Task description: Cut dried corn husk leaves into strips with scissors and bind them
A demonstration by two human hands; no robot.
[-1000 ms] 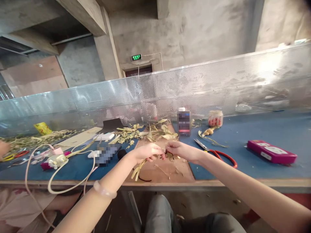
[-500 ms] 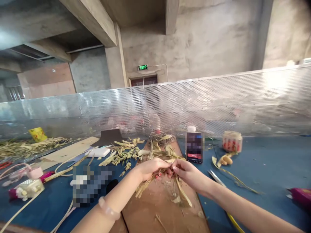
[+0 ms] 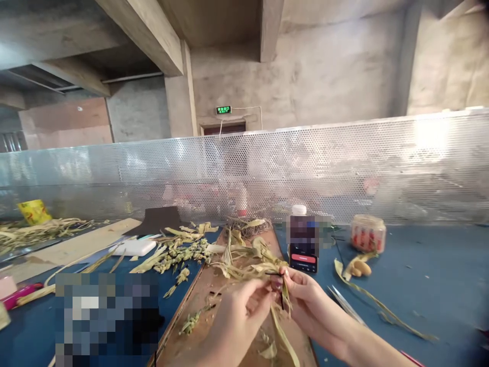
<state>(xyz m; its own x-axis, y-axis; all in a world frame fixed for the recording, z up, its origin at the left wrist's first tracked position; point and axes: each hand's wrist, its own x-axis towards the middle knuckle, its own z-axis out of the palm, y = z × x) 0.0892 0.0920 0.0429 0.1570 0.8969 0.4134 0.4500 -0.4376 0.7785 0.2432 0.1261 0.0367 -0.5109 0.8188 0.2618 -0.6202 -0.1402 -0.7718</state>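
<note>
Over the brown board [image 3: 225, 339], my left hand [image 3: 244, 313] and my right hand [image 3: 311, 300] meet with fingertips pinched together. Between the right thumb and finger runs a thin dark strip [image 3: 282, 300], beside pale dry leaf strips [image 3: 286, 290]. My left fingers close on the same spot from the other side; what exactly they grip is partly hidden. Just beyond both hands lies a loose heap of dry leaf strips [image 3: 244, 255]. A small greenish twisted piece [image 3: 191, 321] rests on the board left of my left hand.
A phone [image 3: 303, 244] leans upright against a white-capped bottle [image 3: 299, 209]. To the right are a jar [image 3: 368, 233], scissors [image 3: 346, 306] and a long dry strip [image 3: 385, 300]. Knotted leaf pieces [image 3: 187, 252] lie left on the blue table [image 3: 431, 275]. A perforated metal screen [image 3: 324, 168] stands behind.
The view has shifted, and both hands now appear slightly lower and further right. My left hand has turned, and the dark strip now shows between the fingers. The greenish twisted piece has come into sight.
</note>
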